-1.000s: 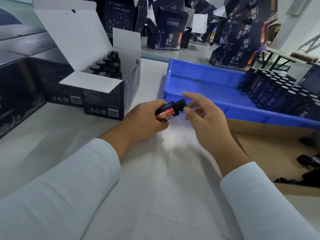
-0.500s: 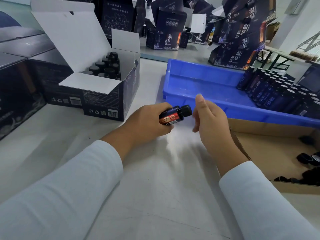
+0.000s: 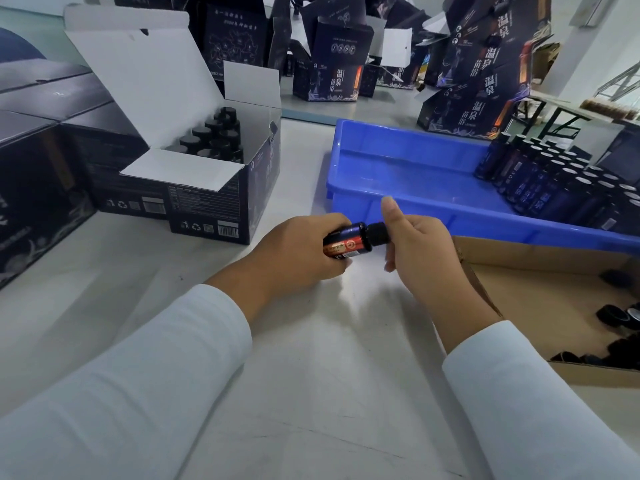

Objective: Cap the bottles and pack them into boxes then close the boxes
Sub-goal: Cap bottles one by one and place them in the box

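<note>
Hands meet low over the white table (image 3: 311, 393): our left hand (image 3: 298, 258) is wrapped around the body of a small dark bottle (image 3: 346, 242) with a red-and-gold label, holding it on its side just above the tabletop, neck pointing right. Our right hand (image 3: 419, 247) curls its fingers about the black cap (image 3: 377, 233) sitting on that neck, thumb raised above it. We cannot tell how far the cap is seated. Behind and to the left stands an open dark carton (image 3: 207, 202), its white lid flap up, with capped bottles (image 3: 214, 136) standing in rows inside. Beyond our hands lies a blue plastic tray (image 3: 398, 161), and at its right end a block of upright uncapped bottles (image 3: 561, 181). To our right a shallow cardboard box (image 3: 540, 292) holds loose black caps (image 3: 620, 317). More printed cartons (image 3: 332, 64) crowd the far side, some open.
</note>
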